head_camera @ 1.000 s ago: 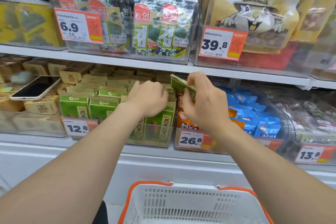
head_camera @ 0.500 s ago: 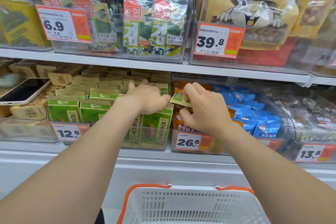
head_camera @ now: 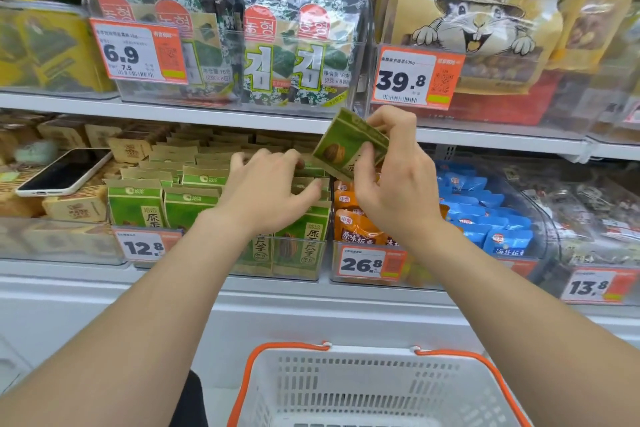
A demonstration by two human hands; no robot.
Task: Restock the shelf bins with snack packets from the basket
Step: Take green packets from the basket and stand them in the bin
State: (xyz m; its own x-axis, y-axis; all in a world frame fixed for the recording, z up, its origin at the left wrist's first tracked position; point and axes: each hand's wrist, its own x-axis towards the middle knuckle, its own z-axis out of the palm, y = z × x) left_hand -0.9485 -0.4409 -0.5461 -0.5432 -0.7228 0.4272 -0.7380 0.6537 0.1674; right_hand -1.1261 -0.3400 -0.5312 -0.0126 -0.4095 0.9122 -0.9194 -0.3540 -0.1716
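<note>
A person's right hand (head_camera: 394, 191) holds a green snack packet (head_camera: 346, 146) up in front of the lower shelf. The fingers (head_camera: 391, 118) are curled over its top edge and the thumb is pressed against its face. The packet is tilted, its printed seed facing the camera, and it hangs clear of the stock below.

Just left of those fingers, the left hand (head_camera: 273, 191) lies palm down on the row of matching green packets (head_camera: 187, 208). These stand upright in a clear shelf bin (head_camera: 298, 274). The left fingers are spread and nearly straight and grip nothing. Their tips appear to press on the packet tops, though the hand hides the contact.

Directly under the right fingers, orange packets (head_camera: 356, 229) fill the neighbouring bin behind a 26.8 price tag (head_camera: 362, 263), with blue packets (head_camera: 485, 204) further right. A 12.8 price tag (head_camera: 143, 248) hangs below and left of the left fingers.

Well to the left of both hands, a phone (head_camera: 62, 172) lies screen up on brown packets. Above the fingers, on the upper shelf, stand seaweed packs (head_camera: 294, 52) and a large cashew bag (head_camera: 485, 17).

Below the forearms, well apart from the fingers, sits the white basket (head_camera: 367, 350) with orange handles.
</note>
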